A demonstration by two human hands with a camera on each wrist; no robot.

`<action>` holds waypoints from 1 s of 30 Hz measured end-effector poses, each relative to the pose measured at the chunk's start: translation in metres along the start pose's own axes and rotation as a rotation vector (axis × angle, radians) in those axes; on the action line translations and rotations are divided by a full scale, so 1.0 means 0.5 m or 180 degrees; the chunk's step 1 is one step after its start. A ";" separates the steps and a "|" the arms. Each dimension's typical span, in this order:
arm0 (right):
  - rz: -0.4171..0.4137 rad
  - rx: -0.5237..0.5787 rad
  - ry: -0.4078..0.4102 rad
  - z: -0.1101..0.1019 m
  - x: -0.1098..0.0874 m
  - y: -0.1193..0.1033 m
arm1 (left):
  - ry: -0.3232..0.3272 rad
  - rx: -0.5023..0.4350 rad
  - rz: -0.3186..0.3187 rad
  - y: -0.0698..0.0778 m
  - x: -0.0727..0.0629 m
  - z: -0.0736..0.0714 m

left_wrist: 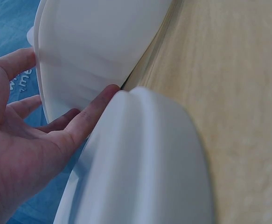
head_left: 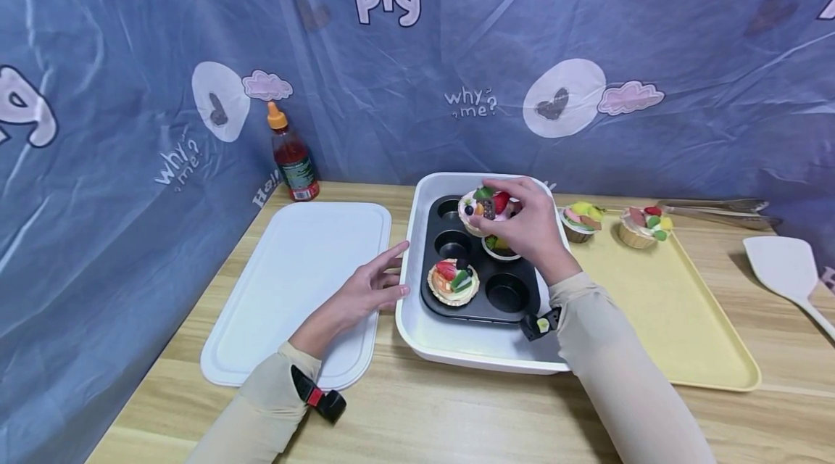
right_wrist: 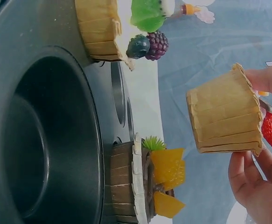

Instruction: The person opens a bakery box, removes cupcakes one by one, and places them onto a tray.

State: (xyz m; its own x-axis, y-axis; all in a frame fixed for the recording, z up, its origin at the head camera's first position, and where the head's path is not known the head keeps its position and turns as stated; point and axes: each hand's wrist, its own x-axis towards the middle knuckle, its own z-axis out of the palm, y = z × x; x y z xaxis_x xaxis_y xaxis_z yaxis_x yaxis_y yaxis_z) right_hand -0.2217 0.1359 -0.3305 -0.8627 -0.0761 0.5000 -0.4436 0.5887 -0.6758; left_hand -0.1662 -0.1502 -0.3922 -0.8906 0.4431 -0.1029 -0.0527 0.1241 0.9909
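One cupcake (head_left: 484,207) sits in my right hand (head_left: 531,228), pinched by the fingertips around its top edge and lifted clear of the muffin tin (head_left: 481,257). The wrist view shows its pleated paper cup (right_wrist: 225,110) hanging in the air, with my thumb below and a finger above it and a strawberry at the top. My right arm reaches in from the near right, wrist bent, hand hovering over the tin's far cups.

Two more cupcakes sit in the tin: one with orange pieces (head_left: 501,245) directly under my palm, and one with strawberry and kiwi (head_left: 453,280) in a near cup, toward my left hand. I count six cups in the tin, so four are empty. The tin lies inside a white tray (head_left: 417,325).

My left hand (head_left: 365,292) is flat with fingers spread and straight, fingertips touching the tray's left rim (left_wrist: 140,154); the palm rests over a white board (head_left: 293,283).

To the right of my right hand, a yellow tray (head_left: 678,319) carries two cupcakes (head_left: 583,222) (head_left: 646,226) at its far end. Beyond it lie one pair of tongs (head_left: 717,210) and one white spatula (head_left: 786,268). One sauce bottle (head_left: 293,156) stands beyond the board.
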 end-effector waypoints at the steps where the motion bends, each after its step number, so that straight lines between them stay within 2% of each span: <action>1: 0.0010 -0.0008 -0.0003 0.000 0.000 0.000 | 0.0000 0.0001 -0.0004 0.000 0.000 0.000; 16: 0.0135 0.0032 -0.0039 -0.009 -0.004 -0.001 | 0.0039 0.0099 -0.0064 -0.001 0.002 -0.002; 30: 0.0100 0.0043 0.0111 -0.023 -0.006 -0.008 | 0.0013 0.0072 -0.0015 -0.001 0.001 -0.001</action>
State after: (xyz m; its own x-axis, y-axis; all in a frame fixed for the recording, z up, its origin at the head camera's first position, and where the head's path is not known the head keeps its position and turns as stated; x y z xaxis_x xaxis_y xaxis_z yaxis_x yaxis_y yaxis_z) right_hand -0.2146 0.1432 -0.3229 -0.8674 -0.0295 0.4968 -0.4198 0.5795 -0.6985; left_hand -0.1667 -0.1507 -0.3927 -0.8922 0.4388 -0.1070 -0.0466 0.1462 0.9882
